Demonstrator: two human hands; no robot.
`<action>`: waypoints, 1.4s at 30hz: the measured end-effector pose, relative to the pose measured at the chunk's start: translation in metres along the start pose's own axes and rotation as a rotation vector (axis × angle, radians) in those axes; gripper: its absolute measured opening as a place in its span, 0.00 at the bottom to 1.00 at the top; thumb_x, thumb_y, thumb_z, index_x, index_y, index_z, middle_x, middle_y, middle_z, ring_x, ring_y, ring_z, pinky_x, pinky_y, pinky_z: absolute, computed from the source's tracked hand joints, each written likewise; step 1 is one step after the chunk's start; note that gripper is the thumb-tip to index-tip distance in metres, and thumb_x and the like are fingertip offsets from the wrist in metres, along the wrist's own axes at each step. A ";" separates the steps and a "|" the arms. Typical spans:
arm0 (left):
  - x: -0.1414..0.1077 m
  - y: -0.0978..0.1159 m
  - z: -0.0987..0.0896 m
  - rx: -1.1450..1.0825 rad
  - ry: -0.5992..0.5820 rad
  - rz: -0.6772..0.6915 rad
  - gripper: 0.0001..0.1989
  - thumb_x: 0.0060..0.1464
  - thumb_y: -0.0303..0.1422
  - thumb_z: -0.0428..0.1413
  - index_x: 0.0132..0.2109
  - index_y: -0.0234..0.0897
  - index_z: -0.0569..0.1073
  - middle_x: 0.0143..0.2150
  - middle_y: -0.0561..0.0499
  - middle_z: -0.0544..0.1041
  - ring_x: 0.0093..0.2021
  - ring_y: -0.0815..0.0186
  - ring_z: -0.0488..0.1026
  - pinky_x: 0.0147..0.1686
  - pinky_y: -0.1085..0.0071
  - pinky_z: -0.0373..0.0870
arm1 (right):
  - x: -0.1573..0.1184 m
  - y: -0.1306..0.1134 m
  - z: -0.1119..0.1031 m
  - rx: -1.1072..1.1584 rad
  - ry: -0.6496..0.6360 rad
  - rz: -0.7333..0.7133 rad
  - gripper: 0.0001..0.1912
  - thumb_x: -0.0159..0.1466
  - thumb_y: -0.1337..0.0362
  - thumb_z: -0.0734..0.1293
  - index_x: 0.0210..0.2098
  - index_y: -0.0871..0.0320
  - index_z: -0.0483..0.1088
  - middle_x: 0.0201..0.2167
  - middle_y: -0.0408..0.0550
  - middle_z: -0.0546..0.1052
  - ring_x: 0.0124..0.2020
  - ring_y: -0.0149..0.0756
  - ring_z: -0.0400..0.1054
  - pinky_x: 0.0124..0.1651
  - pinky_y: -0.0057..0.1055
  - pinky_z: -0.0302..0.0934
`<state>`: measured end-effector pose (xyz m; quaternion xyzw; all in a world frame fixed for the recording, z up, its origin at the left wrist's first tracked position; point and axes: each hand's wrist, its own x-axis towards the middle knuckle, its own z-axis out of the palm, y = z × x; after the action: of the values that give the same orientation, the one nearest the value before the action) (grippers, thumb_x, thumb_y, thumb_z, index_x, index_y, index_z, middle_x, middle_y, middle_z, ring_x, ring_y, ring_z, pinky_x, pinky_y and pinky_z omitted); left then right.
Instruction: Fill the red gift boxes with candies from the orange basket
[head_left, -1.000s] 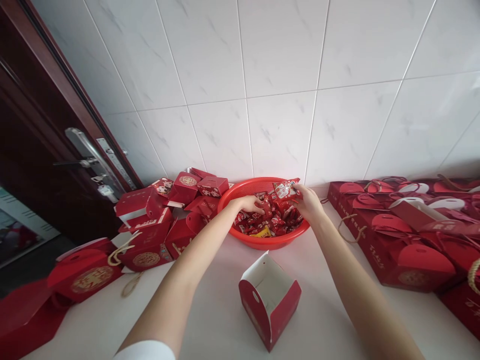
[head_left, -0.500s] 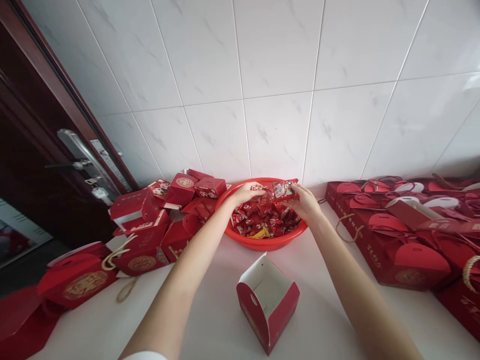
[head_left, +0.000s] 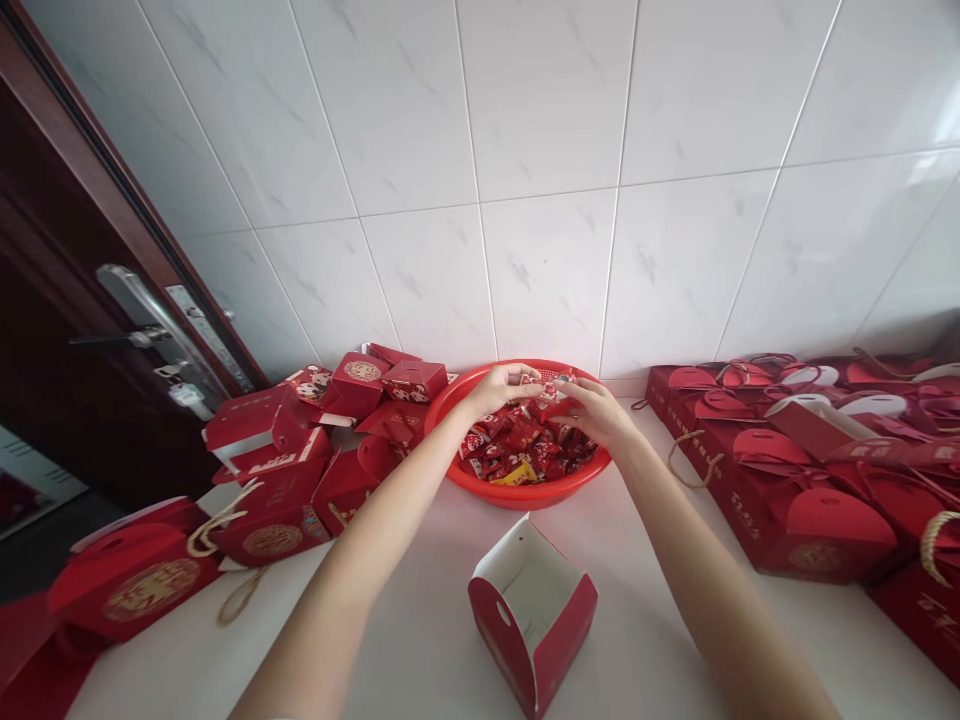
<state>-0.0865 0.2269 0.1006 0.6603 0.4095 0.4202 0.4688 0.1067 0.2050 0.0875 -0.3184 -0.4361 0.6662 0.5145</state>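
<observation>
Over the far half of a red plastic basket (head_left: 531,497), my left hand (head_left: 498,391) is closed, thumb and fingers pinching a small red-and-white candy packet (head_left: 534,381). Facing it, my right hand (head_left: 598,409) is closed on a red candy packet too, partly hidden by the fingers. Their fingertips are close together. Beneath them lie many red wrapped candies (head_left: 524,434) and a yellow one (head_left: 517,475). Nearer to me, between my forearms, an open red gift box (head_left: 564,640) with a white inside stands on the white tabletop.
Red gift boxes (head_left: 150,588) with rope handles are heaped on the left. Rows of closed red boxes (head_left: 810,530) with ribbons stand on the right. A tiled wall (head_left: 551,280) rises behind the basket, and a dark door with a metal handle (head_left: 154,305) is at far left.
My hands have come closer together above the basket. The packet in my right hand has moved left and lower, toward my left hand. The view has shifted slightly.
</observation>
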 end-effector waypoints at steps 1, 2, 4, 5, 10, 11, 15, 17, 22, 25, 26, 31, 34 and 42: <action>0.000 0.000 0.002 0.033 -0.004 0.022 0.25 0.38 0.44 0.71 0.40 0.34 0.74 0.37 0.50 0.79 0.38 0.65 0.76 0.43 0.68 0.69 | 0.000 0.001 0.000 -0.009 -0.002 -0.009 0.17 0.44 0.64 0.80 0.29 0.56 0.73 0.32 0.47 0.80 0.34 0.39 0.75 0.31 0.33 0.75; 0.001 0.000 0.004 0.070 -0.002 0.032 0.25 0.40 0.45 0.70 0.40 0.35 0.73 0.36 0.51 0.78 0.37 0.65 0.75 0.41 0.68 0.68 | 0.000 0.002 0.001 -0.016 0.006 -0.021 0.18 0.43 0.66 0.80 0.30 0.57 0.72 0.32 0.47 0.80 0.34 0.39 0.76 0.30 0.32 0.75; 0.001 -0.001 0.004 0.133 0.012 0.003 0.23 0.46 0.48 0.66 0.41 0.37 0.72 0.35 0.52 0.78 0.35 0.67 0.74 0.39 0.70 0.68 | 0.002 0.004 0.000 -0.018 0.046 -0.056 0.19 0.42 0.68 0.80 0.31 0.57 0.72 0.31 0.45 0.79 0.32 0.37 0.75 0.28 0.29 0.73; 0.001 -0.001 0.003 0.154 0.010 -0.027 0.21 0.49 0.50 0.63 0.41 0.38 0.72 0.35 0.53 0.77 0.34 0.67 0.74 0.38 0.70 0.69 | 0.004 0.005 -0.001 -0.013 0.071 -0.075 0.19 0.43 0.69 0.79 0.32 0.57 0.71 0.31 0.44 0.79 0.31 0.36 0.75 0.27 0.28 0.72; -0.002 -0.001 0.000 0.257 -0.239 -0.202 0.15 0.42 0.42 0.67 0.33 0.37 0.77 0.31 0.51 0.80 0.34 0.61 0.77 0.39 0.67 0.72 | 0.007 0.006 -0.004 0.016 0.170 -0.131 0.15 0.48 0.69 0.76 0.31 0.56 0.70 0.31 0.43 0.80 0.32 0.34 0.77 0.29 0.26 0.72; -0.003 -0.003 0.002 0.297 -0.313 -0.241 0.14 0.37 0.38 0.69 0.32 0.37 0.79 0.31 0.50 0.81 0.35 0.59 0.77 0.39 0.67 0.72 | 0.006 0.005 -0.004 0.017 0.176 -0.132 0.14 0.48 0.70 0.76 0.31 0.57 0.70 0.31 0.43 0.80 0.32 0.34 0.77 0.29 0.26 0.72; -0.002 -0.017 0.006 0.454 -0.418 -0.313 0.19 0.27 0.31 0.71 0.33 0.41 0.81 0.32 0.52 0.81 0.39 0.56 0.78 0.41 0.67 0.70 | 0.004 0.005 -0.003 0.010 0.180 -0.128 0.14 0.47 0.70 0.76 0.31 0.57 0.70 0.30 0.44 0.80 0.29 0.35 0.77 0.27 0.26 0.71; 0.000 -0.024 0.004 0.551 -0.366 -0.315 0.20 0.26 0.32 0.72 0.34 0.43 0.81 0.32 0.53 0.81 0.39 0.56 0.77 0.41 0.67 0.70 | 0.003 0.005 -0.003 0.006 0.182 -0.127 0.15 0.47 0.69 0.76 0.31 0.57 0.70 0.30 0.44 0.80 0.29 0.35 0.77 0.27 0.26 0.71; 0.001 -0.034 0.000 0.705 -0.329 -0.291 0.20 0.25 0.35 0.72 0.33 0.43 0.80 0.29 0.54 0.79 0.34 0.58 0.75 0.36 0.68 0.68 | 0.003 0.005 -0.002 -0.004 0.185 -0.119 0.17 0.45 0.68 0.77 0.32 0.56 0.70 0.31 0.42 0.80 0.30 0.35 0.77 0.27 0.25 0.71; -0.001 -0.032 0.003 0.706 -0.380 -0.266 0.16 0.26 0.36 0.72 0.28 0.42 0.79 0.24 0.55 0.76 0.27 0.62 0.72 0.31 0.70 0.65 | 0.003 0.004 -0.001 -0.009 0.185 -0.116 0.18 0.45 0.68 0.77 0.32 0.56 0.70 0.30 0.42 0.79 0.30 0.35 0.76 0.27 0.26 0.71; -0.001 -0.031 0.005 0.706 -0.396 -0.264 0.14 0.27 0.36 0.72 0.26 0.42 0.79 0.22 0.56 0.75 0.25 0.63 0.71 0.30 0.71 0.64 | 0.003 0.004 -0.001 -0.009 0.187 -0.116 0.18 0.45 0.68 0.77 0.32 0.56 0.70 0.30 0.42 0.79 0.30 0.35 0.76 0.27 0.26 0.71; 0.000 -0.022 0.007 0.679 -0.385 -0.226 0.09 0.36 0.38 0.69 0.24 0.40 0.79 0.21 0.56 0.75 0.23 0.66 0.68 0.27 0.71 0.60 | 0.001 0.004 -0.001 -0.006 0.189 -0.122 0.16 0.45 0.68 0.77 0.31 0.56 0.70 0.29 0.42 0.79 0.28 0.34 0.75 0.27 0.26 0.70; 0.003 -0.019 0.001 0.643 -0.288 -0.166 0.10 0.42 0.40 0.66 0.24 0.38 0.77 0.22 0.56 0.73 0.25 0.66 0.67 0.28 0.71 0.59 | 0.001 0.003 -0.001 0.001 0.194 -0.131 0.15 0.45 0.68 0.76 0.31 0.56 0.70 0.29 0.42 0.79 0.29 0.34 0.75 0.27 0.26 0.70; 0.005 -0.024 -0.017 0.533 -0.008 -0.090 0.11 0.45 0.38 0.63 0.25 0.38 0.72 0.24 0.56 0.73 0.27 0.66 0.68 0.30 0.71 0.63 | 0.003 0.004 -0.001 0.012 0.200 -0.144 0.14 0.45 0.68 0.75 0.30 0.57 0.70 0.30 0.43 0.79 0.29 0.33 0.74 0.27 0.25 0.70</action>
<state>-0.1043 0.2420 0.0824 0.7433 0.5325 0.2738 0.2983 0.1056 0.2075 0.0836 -0.3480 -0.4001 0.5951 0.6039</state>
